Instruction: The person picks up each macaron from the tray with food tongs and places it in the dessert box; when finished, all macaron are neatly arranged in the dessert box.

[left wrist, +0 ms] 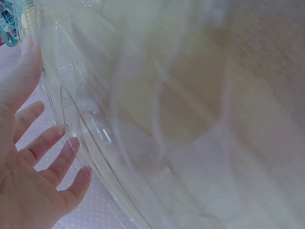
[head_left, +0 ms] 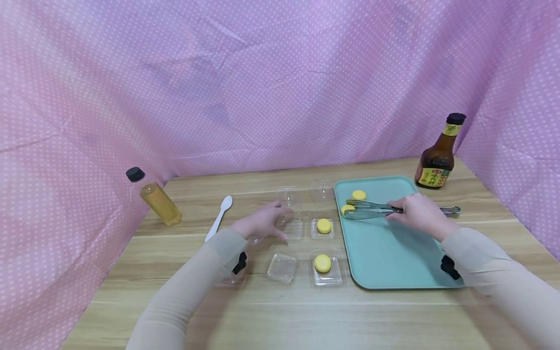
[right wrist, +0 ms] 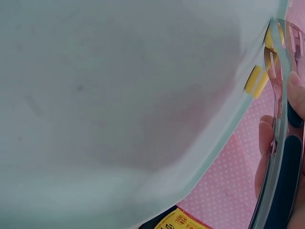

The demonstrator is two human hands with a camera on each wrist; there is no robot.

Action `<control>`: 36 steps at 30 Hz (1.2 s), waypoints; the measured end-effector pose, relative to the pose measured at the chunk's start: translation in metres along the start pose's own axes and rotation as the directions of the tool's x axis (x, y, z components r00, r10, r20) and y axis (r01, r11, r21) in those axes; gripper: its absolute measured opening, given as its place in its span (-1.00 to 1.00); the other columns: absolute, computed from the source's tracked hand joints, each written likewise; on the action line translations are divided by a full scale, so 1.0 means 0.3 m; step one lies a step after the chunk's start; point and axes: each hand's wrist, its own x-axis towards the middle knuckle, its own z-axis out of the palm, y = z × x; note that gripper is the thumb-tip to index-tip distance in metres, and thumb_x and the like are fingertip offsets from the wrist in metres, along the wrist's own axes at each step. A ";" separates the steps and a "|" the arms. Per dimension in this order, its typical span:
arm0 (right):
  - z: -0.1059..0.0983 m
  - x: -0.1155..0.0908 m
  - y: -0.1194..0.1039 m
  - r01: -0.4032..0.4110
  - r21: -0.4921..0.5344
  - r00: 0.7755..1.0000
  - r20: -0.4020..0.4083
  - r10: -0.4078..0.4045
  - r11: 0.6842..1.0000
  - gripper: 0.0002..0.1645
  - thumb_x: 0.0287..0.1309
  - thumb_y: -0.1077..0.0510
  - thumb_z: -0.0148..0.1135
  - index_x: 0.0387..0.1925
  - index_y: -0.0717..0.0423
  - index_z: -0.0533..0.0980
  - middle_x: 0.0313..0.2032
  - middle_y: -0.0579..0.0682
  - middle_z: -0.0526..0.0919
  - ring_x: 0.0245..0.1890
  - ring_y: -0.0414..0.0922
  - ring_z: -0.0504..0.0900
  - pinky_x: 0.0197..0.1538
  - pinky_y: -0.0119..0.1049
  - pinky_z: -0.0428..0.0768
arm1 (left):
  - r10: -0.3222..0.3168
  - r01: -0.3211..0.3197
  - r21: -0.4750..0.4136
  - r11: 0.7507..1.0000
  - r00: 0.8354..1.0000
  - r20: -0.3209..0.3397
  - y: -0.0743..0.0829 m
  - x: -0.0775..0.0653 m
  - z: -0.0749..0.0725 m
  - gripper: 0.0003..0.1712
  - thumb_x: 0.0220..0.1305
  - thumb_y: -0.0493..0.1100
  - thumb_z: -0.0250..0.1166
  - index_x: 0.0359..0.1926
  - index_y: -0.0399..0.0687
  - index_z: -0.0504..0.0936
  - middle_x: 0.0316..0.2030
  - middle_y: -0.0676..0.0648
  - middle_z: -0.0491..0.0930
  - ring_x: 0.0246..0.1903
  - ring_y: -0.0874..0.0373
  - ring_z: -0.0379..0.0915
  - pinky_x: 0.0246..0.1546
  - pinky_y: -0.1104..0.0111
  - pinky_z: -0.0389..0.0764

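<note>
My right hand point(head_left: 417, 214) grips metal tongs point(head_left: 366, 214) over the pale green tray point(head_left: 393, 257). The slotted tong tips stand apart around a yellow macaron point(head_left: 347, 209) at the tray's left edge; in the right wrist view they overlap that macaron point(right wrist: 274, 39). Just behind it lies a second yellow macaron point(head_left: 358, 195). To the left, my left hand point(head_left: 264, 222) is spread beside a clear plastic box point(head_left: 294, 230) with a hinged lid. In the left wrist view, the fingertips are right at the rim of clear plastic point(left wrist: 76, 119).
Two clear boxes hold one macaron each, a rear macaron point(head_left: 323, 225) and a front macaron point(head_left: 322, 263). A white spoon point(head_left: 220, 217) and a bottle of yellow liquid point(head_left: 160, 203) are at the left. A brown sauce bottle point(head_left: 436, 163) stands behind the tray's right corner.
</note>
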 end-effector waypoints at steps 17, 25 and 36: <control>-0.023 0.003 -0.001 0.032 -0.034 0.998 -0.051 -0.033 0.999 -0.51 -0.01 0.11 0.40 -0.08 0.37 0.59 -0.65 -0.08 0.62 -0.74 -0.25 0.25 -0.67 -0.42 0.20 | -0.004 0.004 -0.002 1.000 1.000 0.006 -0.001 -0.002 0.001 -0.05 -0.11 -0.03 0.50 0.34 -0.05 0.31 -0.06 -0.12 0.40 -0.31 0.17 0.32 -0.25 0.37 0.49; -0.035 0.012 -0.011 0.034 -0.047 0.998 -0.050 -0.037 0.998 -0.50 0.01 0.11 0.39 -0.06 0.36 0.59 -0.71 -0.12 0.57 -0.74 -0.26 0.26 -0.66 -0.40 0.20 | -0.015 0.015 -0.020 1.000 1.000 0.004 0.001 -0.002 -0.001 -0.04 -0.12 -0.04 0.50 0.34 -0.04 0.31 -0.03 -0.11 0.39 -0.27 0.15 0.35 -0.22 0.36 0.51; -0.045 0.023 -0.042 0.053 -0.059 0.997 -0.052 -0.056 0.997 -0.52 -0.01 0.10 0.41 -0.07 0.32 0.61 -0.60 -0.08 0.64 -0.70 -0.26 0.30 -0.65 -0.40 0.22 | -0.018 0.018 -0.005 1.000 1.000 0.002 -0.002 0.003 0.003 -0.04 -0.12 -0.03 0.50 0.34 -0.06 0.31 -0.01 -0.11 0.39 -0.18 0.06 0.39 -0.11 0.33 0.50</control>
